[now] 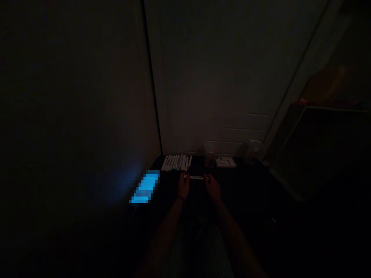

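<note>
In dim light, a slim white marker [197, 177] lies level between my two hands above a dark tabletop. My left hand [183, 186] pinches its left end, and my right hand [212, 187] has its fingers closed on the right end. Just beyond my left hand, a row of several white markers [175, 162] rests side by side on the table. Past my right hand sits a flat stack of white marker-like sticks [226, 162]; its details are too dark to make out.
A clear container with a printed label [210, 157] stands against the wall, and a similar clear container [253, 152] is farther right. A glowing blue, pixelated screen [145, 188] lies at the table's left side. Walls border the table behind and on the left.
</note>
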`<state>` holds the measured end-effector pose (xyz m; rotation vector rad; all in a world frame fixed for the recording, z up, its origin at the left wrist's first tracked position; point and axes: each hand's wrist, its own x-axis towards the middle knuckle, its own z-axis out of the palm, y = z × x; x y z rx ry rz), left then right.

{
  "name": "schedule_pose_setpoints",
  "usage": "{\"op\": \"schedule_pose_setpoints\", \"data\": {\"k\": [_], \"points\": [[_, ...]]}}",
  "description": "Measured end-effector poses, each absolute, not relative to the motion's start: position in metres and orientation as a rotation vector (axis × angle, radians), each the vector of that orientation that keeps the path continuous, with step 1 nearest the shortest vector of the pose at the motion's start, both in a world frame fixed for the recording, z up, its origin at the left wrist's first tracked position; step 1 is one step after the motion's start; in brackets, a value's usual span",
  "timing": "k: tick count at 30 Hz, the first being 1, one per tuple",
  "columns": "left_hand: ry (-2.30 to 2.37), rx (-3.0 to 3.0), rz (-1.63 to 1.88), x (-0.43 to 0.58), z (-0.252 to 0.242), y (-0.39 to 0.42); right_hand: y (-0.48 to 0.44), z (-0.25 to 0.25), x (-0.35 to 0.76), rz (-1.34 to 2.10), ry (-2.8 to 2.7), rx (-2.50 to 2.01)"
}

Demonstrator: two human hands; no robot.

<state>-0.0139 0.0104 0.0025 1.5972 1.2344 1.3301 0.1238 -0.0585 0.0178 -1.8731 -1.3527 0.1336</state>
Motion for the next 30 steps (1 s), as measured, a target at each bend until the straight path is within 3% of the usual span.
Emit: {"op": "schedule_pose_setpoints", "data": {"k": [30], "points": [[1.200, 1.612, 1.360, -0.0143, 0.0001, 0.0130, -0.0575, 0.0157, 0.1256, 0.143, -1.351, -1.907]]}}
